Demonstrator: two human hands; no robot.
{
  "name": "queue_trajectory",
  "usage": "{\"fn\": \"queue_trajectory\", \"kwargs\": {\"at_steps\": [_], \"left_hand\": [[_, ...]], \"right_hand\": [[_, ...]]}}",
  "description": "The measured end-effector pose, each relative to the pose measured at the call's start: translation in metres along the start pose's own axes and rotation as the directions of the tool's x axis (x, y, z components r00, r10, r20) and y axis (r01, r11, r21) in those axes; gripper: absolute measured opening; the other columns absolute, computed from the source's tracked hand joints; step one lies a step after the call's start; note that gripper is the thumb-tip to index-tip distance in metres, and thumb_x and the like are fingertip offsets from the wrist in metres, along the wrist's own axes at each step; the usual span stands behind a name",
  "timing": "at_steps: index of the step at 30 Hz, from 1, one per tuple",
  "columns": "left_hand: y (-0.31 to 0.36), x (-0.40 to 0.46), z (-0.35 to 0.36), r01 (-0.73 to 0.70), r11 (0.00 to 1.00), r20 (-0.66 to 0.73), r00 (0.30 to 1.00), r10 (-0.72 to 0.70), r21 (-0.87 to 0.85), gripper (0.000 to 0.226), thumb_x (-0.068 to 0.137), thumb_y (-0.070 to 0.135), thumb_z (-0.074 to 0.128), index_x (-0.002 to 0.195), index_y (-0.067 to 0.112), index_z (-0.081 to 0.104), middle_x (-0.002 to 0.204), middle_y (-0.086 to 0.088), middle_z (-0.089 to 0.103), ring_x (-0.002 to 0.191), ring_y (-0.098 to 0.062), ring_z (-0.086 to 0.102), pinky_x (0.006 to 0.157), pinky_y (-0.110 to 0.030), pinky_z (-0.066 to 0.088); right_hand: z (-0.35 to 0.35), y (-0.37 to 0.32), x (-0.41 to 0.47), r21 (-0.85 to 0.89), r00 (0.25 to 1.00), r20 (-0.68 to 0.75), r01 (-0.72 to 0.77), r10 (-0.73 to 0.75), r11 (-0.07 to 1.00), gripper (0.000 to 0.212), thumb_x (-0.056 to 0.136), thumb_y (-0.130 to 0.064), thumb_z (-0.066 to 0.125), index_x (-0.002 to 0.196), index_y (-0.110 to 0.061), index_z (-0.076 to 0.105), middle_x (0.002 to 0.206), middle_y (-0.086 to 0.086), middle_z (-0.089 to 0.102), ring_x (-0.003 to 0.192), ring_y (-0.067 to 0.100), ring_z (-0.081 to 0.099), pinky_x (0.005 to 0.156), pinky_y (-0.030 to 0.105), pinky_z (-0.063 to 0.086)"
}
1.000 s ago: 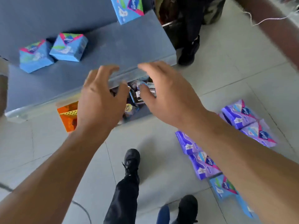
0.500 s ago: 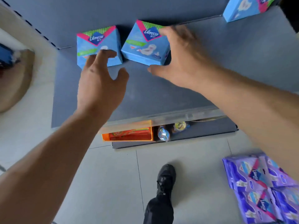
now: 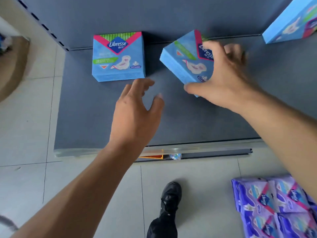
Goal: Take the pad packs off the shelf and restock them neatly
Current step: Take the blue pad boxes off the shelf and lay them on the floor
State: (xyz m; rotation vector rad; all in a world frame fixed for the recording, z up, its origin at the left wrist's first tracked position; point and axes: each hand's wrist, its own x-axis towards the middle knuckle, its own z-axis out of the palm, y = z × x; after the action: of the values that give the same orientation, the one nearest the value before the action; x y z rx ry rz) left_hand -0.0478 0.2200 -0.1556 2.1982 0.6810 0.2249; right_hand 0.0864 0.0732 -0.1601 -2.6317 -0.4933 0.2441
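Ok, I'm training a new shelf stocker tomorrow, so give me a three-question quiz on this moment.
1. True or false: the left hand holds a blue pack.
2. Which pack is tilted: A) the left blue pack, B) the middle blue pack, C) neither?
3. Fill in: the purple packs lie on the ____.

Key
1. False; it hovers open over the shelf, touching no pack.
2. B; the right hand grips it, thumb at its near corner.
3. Floor, to the right of the black shoe.
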Motion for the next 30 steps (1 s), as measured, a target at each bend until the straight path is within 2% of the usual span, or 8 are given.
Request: {"fn": "queue_trajectory", "kwargs": {"at_steps": [4,7,13,16,21,24,26,30], "left_hand": [[0.04,-0.025,0.021,0.318,0.814,0.44,0.894,-0.087,-0.486,0.035,0.087,0.043,0.057,0.117,0.027,0.056,0.104,0.01,0.07,0.101,-0.005,0.065,0.087,-0.033,0.053],[0.06,-0.043,0.046,0.365,0.701,0.507,0.862,-0.007,-0.612,0.04,0.089,0.028,0.062,0.126,0.018,0.049,0.117,-0.005,0.068,0.111,-0.025,0.064,0.096,-0.053,0.05],[0.097,-0.081,0.081,0.396,0.806,0.588,0.805,-0.074,-0.44,0.038,0.079,0.028,0.066,0.105,0.019,0.04,0.116,-0.008,0.063,0.097,-0.025,0.07,0.064,-0.043,0.059],[0.134,-0.102,0.101,0.234,0.931,0.696,0.717,0.03,-0.281,0.037,0.073,0.028,0.067,0.103,0.028,0.044,0.098,0.006,0.07,0.08,-0.014,0.071,0.05,-0.03,0.054],[0.203,-0.148,0.134,0.028,0.996,0.85,0.524,0.056,-0.083,0.036,0.072,0.036,0.077,0.104,0.043,0.063,0.095,0.005,0.074,0.077,-0.012,0.061,0.066,-0.036,0.047],[0.234,-0.199,0.165,0.166,0.968,0.78,0.625,0.043,-0.187,0.042,0.069,0.034,0.076,0.107,0.031,0.06,0.095,0.004,0.075,0.084,-0.013,0.071,0.079,-0.037,0.058],[0.246,-0.233,0.187,0.281,0.92,0.71,0.704,-0.003,-0.275,0.032,0.077,0.033,0.069,0.105,0.025,0.056,0.091,0.002,0.076,0.08,-0.014,0.072,0.072,-0.032,0.061],[0.248,-0.294,0.229,0.368,0.893,0.766,0.642,-0.043,-0.258,0.026,0.09,0.01,0.062,0.112,0.022,0.055,0.1,-0.001,0.074,0.081,-0.017,0.069,0.069,-0.03,0.053]], "right_hand": [[-0.012,0.003,-0.062,0.144,0.981,-0.19,0.057,-0.029,0.988,0.096,0.055,-0.059,0.067,0.14,-0.023,0.038,0.13,0.007,0.04,0.125,0.024,0.031,0.102,0.03,0.027],[-0.013,0.011,-0.109,0.178,0.971,-0.238,0.076,-0.032,0.981,0.099,0.057,-0.05,0.071,0.143,-0.014,0.039,0.137,0.013,0.038,0.13,0.027,0.031,0.105,0.038,0.03],[-0.059,0.1,-0.183,0.53,0.987,-0.131,-0.011,0.094,0.848,0.075,0.077,-0.048,0.063,0.143,-0.028,0.034,0.136,-0.009,0.039,0.127,0.007,0.039,0.106,0.025,0.035],[-0.09,0.153,-0.213,0.642,0.941,-0.201,-0.084,0.273,0.762,0.067,0.085,-0.042,0.059,0.144,-0.027,0.032,0.139,-0.01,0.042,0.128,0.004,0.043,0.105,0.037,0.041],[-0.142,0.219,-0.269,0.732,0.965,-0.069,-0.125,0.255,0.67,0.056,0.091,-0.038,0.062,0.141,-0.034,0.037,0.122,-0.019,0.056,0.11,-0.005,0.056,0.088,0.022,0.051],[-0.159,0.259,-0.315,0.848,0.918,0.01,-0.218,0.396,0.484,0.05,0.086,-0.029,0.069,0.131,-0.032,0.048,0.108,-0.013,0.063,0.097,0.004,0.066,0.074,0.028,0.057],[-0.163,0.283,-0.35,0.917,0.866,0.069,-0.25,0.495,0.31,0.042,0.086,-0.025,0.07,0.125,-0.031,0.052,0.105,-0.005,0.064,0.094,0.013,0.069,0.072,0.036,0.059],[-0.159,0.323,-0.419,0.962,0.759,0.103,-0.24,0.643,0.128,0.034,0.09,-0.016,0.066,0.121,-0.025,0.055,0.103,-0.003,0.066,0.086,0.014,0.071,0.067,0.033,0.057]]}}
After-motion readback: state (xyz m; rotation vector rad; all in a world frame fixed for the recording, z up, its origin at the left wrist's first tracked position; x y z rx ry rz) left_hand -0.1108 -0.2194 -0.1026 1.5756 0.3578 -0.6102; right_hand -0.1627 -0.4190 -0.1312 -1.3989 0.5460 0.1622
